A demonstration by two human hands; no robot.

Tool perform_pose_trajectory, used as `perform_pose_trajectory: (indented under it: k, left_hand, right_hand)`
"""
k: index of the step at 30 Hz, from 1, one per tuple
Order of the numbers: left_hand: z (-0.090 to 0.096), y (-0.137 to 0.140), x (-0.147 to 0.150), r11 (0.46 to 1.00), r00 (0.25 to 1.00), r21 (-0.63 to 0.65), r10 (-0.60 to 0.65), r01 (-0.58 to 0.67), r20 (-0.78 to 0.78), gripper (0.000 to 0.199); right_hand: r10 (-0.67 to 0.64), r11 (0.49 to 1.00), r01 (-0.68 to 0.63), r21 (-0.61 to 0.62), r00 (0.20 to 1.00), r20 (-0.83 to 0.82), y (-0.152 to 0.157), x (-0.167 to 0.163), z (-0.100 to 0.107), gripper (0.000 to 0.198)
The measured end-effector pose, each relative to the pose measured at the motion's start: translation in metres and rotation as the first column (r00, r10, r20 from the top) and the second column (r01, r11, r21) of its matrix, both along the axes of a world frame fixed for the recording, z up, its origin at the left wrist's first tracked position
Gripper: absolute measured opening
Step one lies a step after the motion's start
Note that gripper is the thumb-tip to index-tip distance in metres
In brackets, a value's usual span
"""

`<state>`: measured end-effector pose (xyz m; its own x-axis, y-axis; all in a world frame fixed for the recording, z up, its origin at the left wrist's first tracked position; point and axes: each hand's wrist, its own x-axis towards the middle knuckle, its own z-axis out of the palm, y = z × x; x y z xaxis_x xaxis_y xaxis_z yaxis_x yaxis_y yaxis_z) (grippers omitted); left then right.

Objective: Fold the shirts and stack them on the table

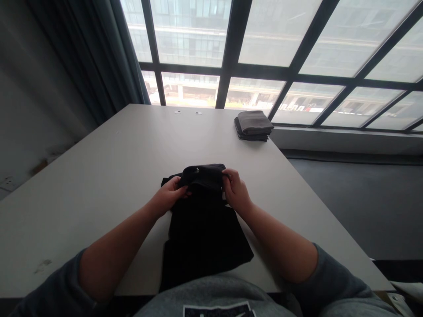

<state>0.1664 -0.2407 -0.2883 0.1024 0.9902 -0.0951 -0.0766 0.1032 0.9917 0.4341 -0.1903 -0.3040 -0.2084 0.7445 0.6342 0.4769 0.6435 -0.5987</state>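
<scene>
A black garment (205,237) lies lengthwise on the white table in front of me, its near end reaching the table edge by my body. The far end is bunched and raised a little, with a small light mark on it. My left hand (173,190) pinches the left side of that far part, fingertips partly under the cloth. On the opposite side, my right hand (235,190) grips the cloth's edge between thumb and fingers. Whether the garment is a shirt or trousers I cannot tell.
A stack of folded clothes (254,124), grey on top and darker below, sits at the table's far right edge. The white table (82,189) has two small round fittings near its far edge. Beyond it are large windows and a dark curtain (99,57).
</scene>
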Motion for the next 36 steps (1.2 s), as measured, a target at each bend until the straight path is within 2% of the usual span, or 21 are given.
perform_pose_trajectory:
  k: [4, 7, 10, 16, 21, 25, 32, 36]
  left_hand:
    - [-0.002, 0.0, 0.0, 0.999, 0.999, 0.038, -0.003, 0.001, 0.048, 0.049]
    - [0.0, 0.0, 0.003, 0.997, 0.995, 0.071, -0.023, 0.016, 0.092, 0.046]
    - [0.0, -0.002, 0.006, 0.998, 0.981, 0.046, -0.047, 0.039, 0.187, 0.045]
    - [-0.001, -0.007, 0.008, 0.996, 0.973, -0.026, -0.072, 0.08, 0.217, 0.039]
    - [0.002, -0.009, 0.012, 0.997, 0.957, -0.061, -0.03, 0.05, 0.29, 0.041]
    - [0.001, -0.008, 0.014, 0.992, 0.917, -0.11, -0.013, 0.062, 0.398, 0.041]
    - [0.0, -0.007, 0.011, 0.993, 0.879, -0.101, -0.012, 0.068, 0.476, 0.041]
    - [-0.002, -0.007, 0.011, 0.999, 0.935, -0.039, -0.021, 0.037, 0.354, 0.044]
  right_hand:
    - [-0.059, 0.989, 0.057, 0.139, 0.998, 0.013, -0.006, -0.003, 0.017, 0.014]
    - [0.1, 0.979, -0.118, 0.167, 0.989, 0.11, -0.016, -0.006, 0.029, 0.013]
    - [0.251, 0.959, -0.27, 0.087, 0.95, 0.187, -0.024, -0.011, 0.031, 0.011]
    - [0.198, 0.98, -0.195, -0.038, 0.964, 0.176, -0.024, -0.018, 0.019, 0.027]
    - [0.174, 0.98, -0.152, -0.126, 0.967, 0.187, -0.025, -0.02, 0.015, 0.022]
    - [0.212, 0.972, -0.186, -0.144, 0.957, 0.197, -0.029, -0.022, 0.017, 0.015]
    - [0.31, 0.95, -0.311, -0.036, 0.92, 0.24, -0.031, -0.021, 0.014, 0.019]
    - [0.297, 0.939, -0.336, 0.072, 0.9, 0.319, -0.03, -0.018, 0.013, 0.026]
